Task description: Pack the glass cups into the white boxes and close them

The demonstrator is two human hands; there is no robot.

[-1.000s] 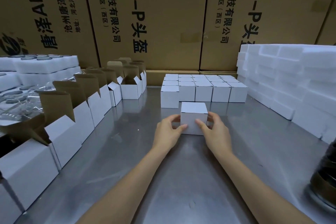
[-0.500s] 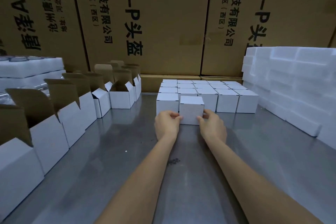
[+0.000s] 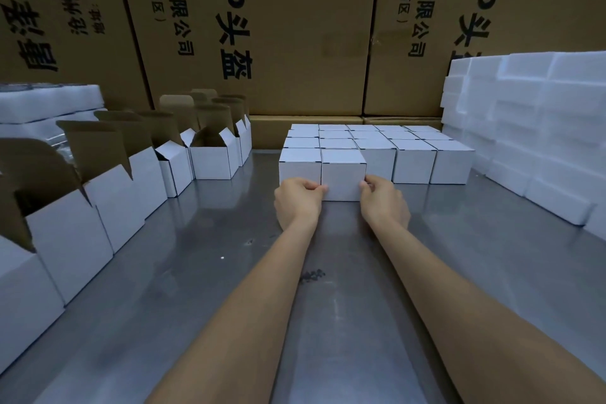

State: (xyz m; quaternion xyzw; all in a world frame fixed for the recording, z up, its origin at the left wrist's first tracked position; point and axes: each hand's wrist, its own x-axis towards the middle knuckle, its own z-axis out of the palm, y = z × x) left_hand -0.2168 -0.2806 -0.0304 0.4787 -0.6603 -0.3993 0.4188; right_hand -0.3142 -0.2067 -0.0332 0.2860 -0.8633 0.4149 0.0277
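Brown printed cardboard cartons [image 3: 295,29] wall the far edge of the grey steel counter [image 3: 203,272]. White foam blocks [image 3: 531,128] are stacked along its right edge, and open white boxes with raised brown flaps [image 3: 108,187] line its left edge. Closed small white boxes [image 3: 377,144] sit in rows of five near the far edge. Touching their front row stands one closed white cardboard box [image 3: 342,174], which the left hand [image 3: 296,202] and right hand [image 3: 383,202] pinch at its lower sides with curled fingers.
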